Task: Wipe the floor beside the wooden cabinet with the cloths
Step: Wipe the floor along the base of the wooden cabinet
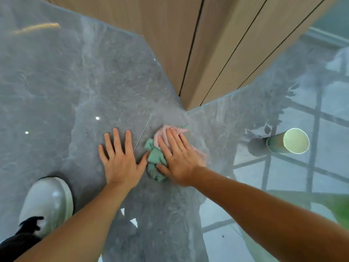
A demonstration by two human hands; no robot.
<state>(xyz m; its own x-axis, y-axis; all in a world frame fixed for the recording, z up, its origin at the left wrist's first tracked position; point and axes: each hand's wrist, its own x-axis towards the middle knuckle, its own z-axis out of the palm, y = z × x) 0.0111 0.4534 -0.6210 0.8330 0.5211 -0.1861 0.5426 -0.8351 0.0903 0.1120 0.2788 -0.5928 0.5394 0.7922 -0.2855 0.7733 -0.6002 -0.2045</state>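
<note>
A pink cloth (174,129) and a green cloth (155,159) lie bunched together on the glossy grey floor (94,87), just in front of the corner of the wooden cabinet (188,44). My right hand (179,157) presses flat on top of both cloths, fingers spread and pointing toward the cabinet. My left hand (120,159) rests flat on the bare floor just left of the cloths, fingers apart, thumb near the green cloth, holding nothing.
A green paper cup (289,141) stands on the floor to the right of the cloths. My white shoe (47,203) is planted at the lower left. A thin tile seam (142,133) runs between my hands. Window reflections cover the floor at right.
</note>
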